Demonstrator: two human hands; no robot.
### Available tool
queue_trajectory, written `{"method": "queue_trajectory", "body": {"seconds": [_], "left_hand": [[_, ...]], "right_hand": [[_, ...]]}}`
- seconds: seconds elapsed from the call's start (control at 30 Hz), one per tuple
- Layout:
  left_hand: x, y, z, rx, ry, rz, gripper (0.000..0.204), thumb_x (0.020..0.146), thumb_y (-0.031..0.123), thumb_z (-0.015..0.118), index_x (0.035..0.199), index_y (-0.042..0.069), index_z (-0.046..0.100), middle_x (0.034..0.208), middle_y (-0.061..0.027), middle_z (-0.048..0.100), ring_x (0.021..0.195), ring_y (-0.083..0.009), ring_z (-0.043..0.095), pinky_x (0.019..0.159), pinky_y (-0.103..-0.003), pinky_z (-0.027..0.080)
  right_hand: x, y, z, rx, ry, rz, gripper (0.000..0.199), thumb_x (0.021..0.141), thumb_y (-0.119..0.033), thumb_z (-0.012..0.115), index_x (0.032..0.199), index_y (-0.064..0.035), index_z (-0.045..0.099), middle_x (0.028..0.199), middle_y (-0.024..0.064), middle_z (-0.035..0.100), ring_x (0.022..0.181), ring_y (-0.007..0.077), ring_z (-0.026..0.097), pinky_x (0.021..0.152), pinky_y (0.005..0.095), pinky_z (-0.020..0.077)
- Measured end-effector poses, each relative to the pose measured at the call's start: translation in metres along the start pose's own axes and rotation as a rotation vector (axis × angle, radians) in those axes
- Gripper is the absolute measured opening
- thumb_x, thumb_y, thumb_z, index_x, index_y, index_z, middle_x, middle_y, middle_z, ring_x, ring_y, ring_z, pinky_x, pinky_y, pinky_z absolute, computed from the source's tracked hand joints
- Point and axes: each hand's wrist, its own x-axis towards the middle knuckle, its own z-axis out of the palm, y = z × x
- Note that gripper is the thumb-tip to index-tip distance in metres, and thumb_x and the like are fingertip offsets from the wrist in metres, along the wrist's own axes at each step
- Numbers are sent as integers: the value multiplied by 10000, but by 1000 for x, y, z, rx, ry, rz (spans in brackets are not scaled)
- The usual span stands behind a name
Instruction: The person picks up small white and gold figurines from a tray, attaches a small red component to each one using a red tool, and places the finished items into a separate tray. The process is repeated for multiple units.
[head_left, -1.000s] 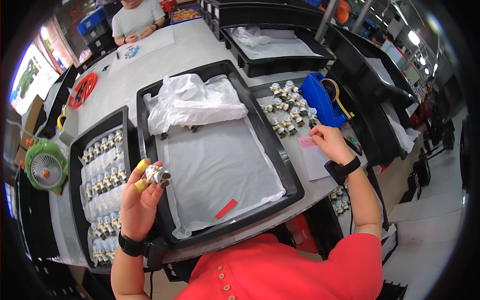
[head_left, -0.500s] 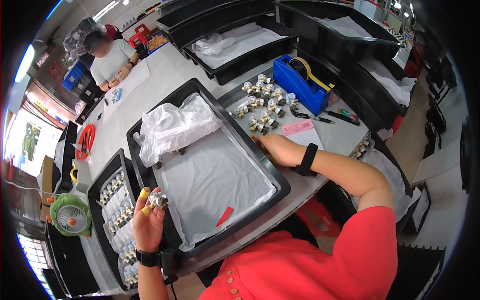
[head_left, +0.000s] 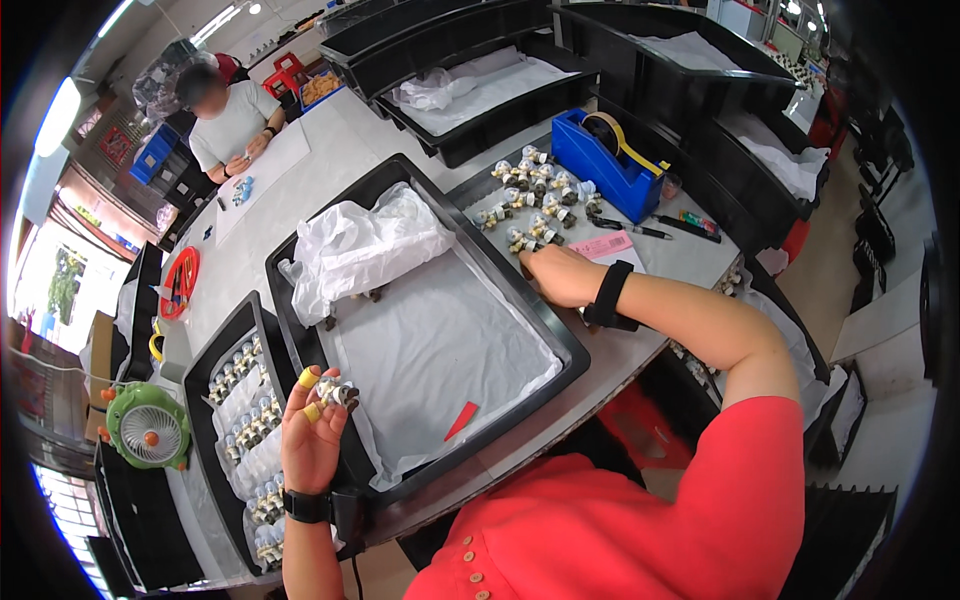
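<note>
My left hand [head_left: 312,452] is raised over the near left corner of a large black tray [head_left: 570,372], palm up. Its thumb and fingers, yellow bands on two of them, pinch a small white-and-dark figurine [head_left: 336,392]. White paper [head_left: 440,350] lines the tray, and a crumpled sheet [head_left: 370,245] at its far end partly covers dark pieces. My right hand [head_left: 562,277] reaches past the tray's right wall, curled down beside a cluster of similar figurines [head_left: 540,190]. Its fingertips are hidden, so whatever they grip does not show.
A blue tape dispenser [head_left: 607,165], pens [head_left: 640,229] and a pink-topped pad [head_left: 605,246] lie beyond my right hand. Left stands a narrow tray of figurines [head_left: 190,385] by a green fan [head_left: 147,428]. A red strip [head_left: 461,421] lies in the large tray. Across the table sits a person [head_left: 235,125].
The whole view has shifted slightly. My right hand has moved a little toward the figurines, and a red-yellow bit at its fingertips no longer shows. My left hand still holds its figurine.
</note>
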Motion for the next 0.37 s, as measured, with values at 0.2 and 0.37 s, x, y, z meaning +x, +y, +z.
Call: {"method": "queue_trajectory", "body": {"seconds": [0.2, 0.37], "left_hand": [[3, -1, -1, -10, -24, 4, 494, 906, 32, 457, 1378, 11, 313, 1366, -221, 398, 1106, -255, 569, 905, -322, 517], [4, -1, -11, 21, -7, 10, 520, 916, 60, 477, 1397, 18, 286, 1388, -223, 369, 1141, -261, 548, 902, -354, 521]], "right_hand": [[18, 16, 16, 69, -69, 5, 235, 702, -24, 576, 918, 70, 587, 878, 297, 628, 867, 420, 627, 719, 435, 505], [21, 9, 3, -96, -253, 74, 439, 685, -86, 660, 1079, 56, 529, 939, 262, 645, 905, 389, 638, 762, 416, 508]]}}
